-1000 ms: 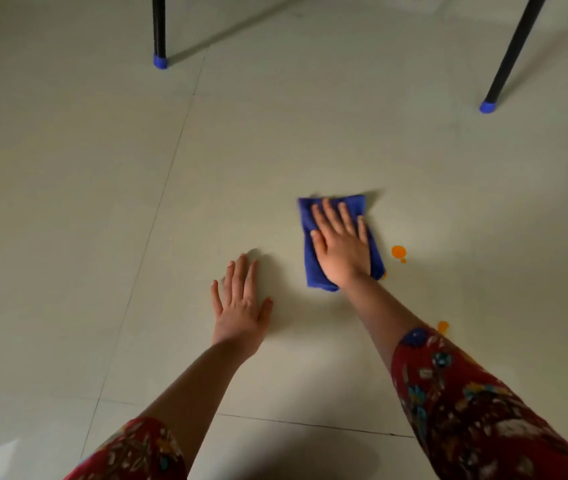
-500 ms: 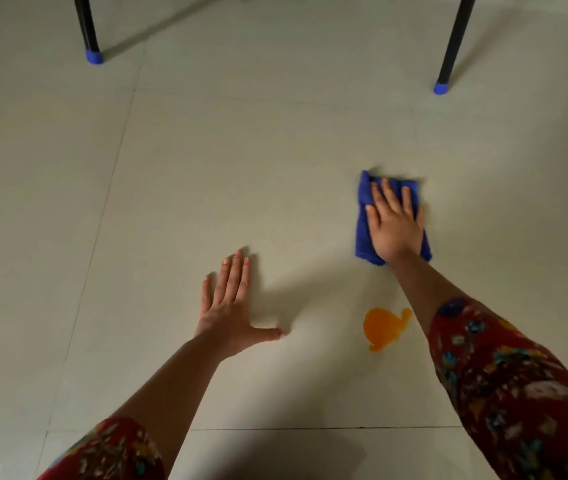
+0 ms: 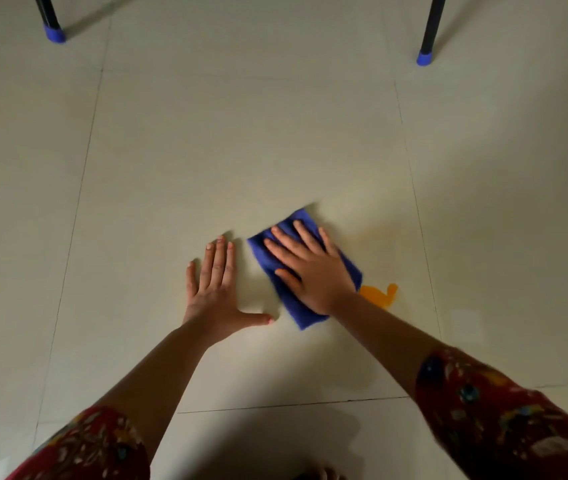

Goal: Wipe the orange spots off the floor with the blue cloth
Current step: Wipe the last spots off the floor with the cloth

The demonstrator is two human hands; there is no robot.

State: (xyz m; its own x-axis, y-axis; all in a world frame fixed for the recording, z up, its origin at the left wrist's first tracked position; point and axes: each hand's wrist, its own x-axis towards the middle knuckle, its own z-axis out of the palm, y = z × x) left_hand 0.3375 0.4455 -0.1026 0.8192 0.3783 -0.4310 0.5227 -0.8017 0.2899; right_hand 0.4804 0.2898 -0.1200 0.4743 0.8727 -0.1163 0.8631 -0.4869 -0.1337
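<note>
Open tiled floor (image 3: 206, 150) fills the centre of the frame and runs wide at left and right. Two dark legs with blue caps stand at upper left (image 3: 48, 19) and upper right (image 3: 431, 29), well apart, with floor between them. Lower centre, the left hand (image 3: 215, 292) lies flat just beside the blue cloth (image 3: 261, 247) under the right hand (image 3: 313, 271), leaving only a narrow gap. An orange spot (image 3: 376, 294) lies just right of the wrist.

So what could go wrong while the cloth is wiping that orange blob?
The blue cloth under the right hand might smear the orange spot wider rather than lift it; a faint orange haze shows on the floor tile beyond it. The right forearm lies beside the spot, so it or the red sleeve could drag through it.
</note>
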